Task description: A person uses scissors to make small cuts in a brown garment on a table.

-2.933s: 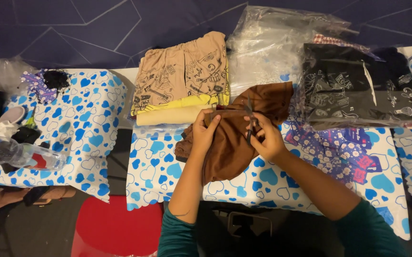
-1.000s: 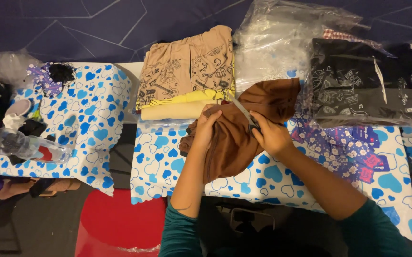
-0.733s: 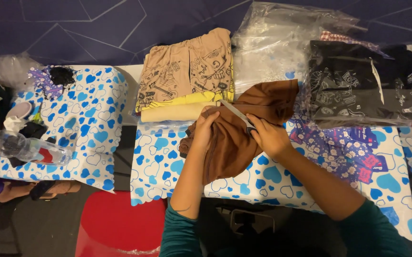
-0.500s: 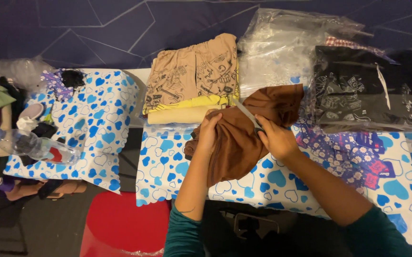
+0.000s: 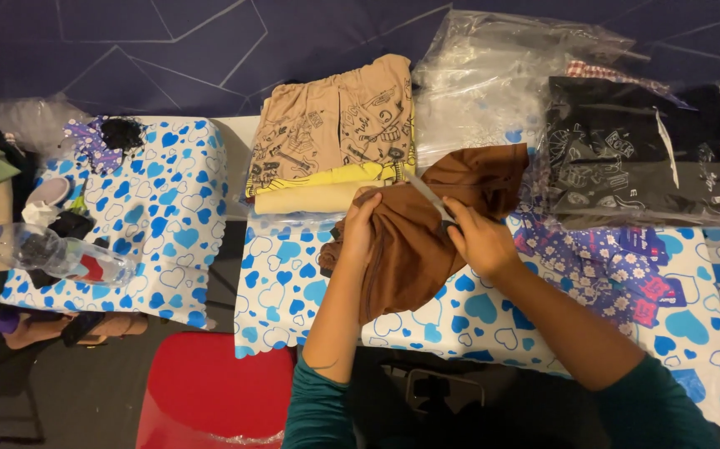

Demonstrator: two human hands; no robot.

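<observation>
the brown garment (image 5: pixel 414 241) was lying bunched up on the table (image 5: pixel 493 320), which had a white cover with blue hearts, more or less in the middle and right in front of the person. its upper end fanned out toward the clear plastic bags (image 5: pixel 501 83), and the lower end hung down near the table's front edge.

the left hand (image 5: pixel 360 229) was clamped on the garment's left edge, fingers curled tight around a fold of the cloth. the right hand (image 5: pixel 480 241) was resting on the garment's right side with its fingers closed around the handle of a pair of scissors (image 5: pixel 426 193). the blades pointed up and left across the cloth, toward the stack of folded clothes. couldn't tell if the blades were apart or together, they were too thin to make out.

that stack (image 5: pixel 335 137) sat just behind the garment: a tan piece with black doodle print on top, yellow and cream pieces under it. off to the right was a black printed garment in a plastic bag (image 5: pixel 643 154), and below it a purple flowered cloth (image 5: pixel 601 266) on the table.

to the left stood a second table (image 5: pixel 169 208) with the same heart cover, a plastic bottle (image 5: pixel 44 254) lying at its left edge. a red stool (image 5: pixel 210 399) sat below, between the two tables.
</observation>
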